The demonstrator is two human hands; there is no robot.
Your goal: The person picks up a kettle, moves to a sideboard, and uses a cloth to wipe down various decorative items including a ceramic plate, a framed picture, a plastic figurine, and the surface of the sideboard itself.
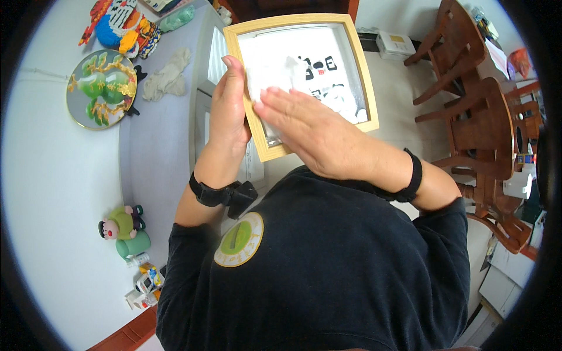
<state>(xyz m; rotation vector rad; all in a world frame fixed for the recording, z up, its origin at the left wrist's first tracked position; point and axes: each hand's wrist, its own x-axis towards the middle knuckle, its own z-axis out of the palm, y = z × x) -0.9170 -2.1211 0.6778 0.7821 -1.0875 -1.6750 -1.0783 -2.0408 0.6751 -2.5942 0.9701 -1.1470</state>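
Observation:
A wooden picture frame (369,87) with a glazed front, black-and-white shapes and a small red mark inside is held up before me. My left hand (232,103) grips its left side, thumb up along the wood. Flat over the lower left of the glass lies my right hand (314,127), fingers together, pressing a white tissue or cloth (274,72) against it. How far the white piece reaches is hard to tell against the white backing.
On the grey cabinet top (153,145) at left are a crumpled cloth (169,77), a round decorative plate (103,90), a toy-brick figure (125,28), a pig figurine (120,223) and a green mug (135,245). Wooden chairs (483,127) stand at right; a white box (395,45) is on the floor.

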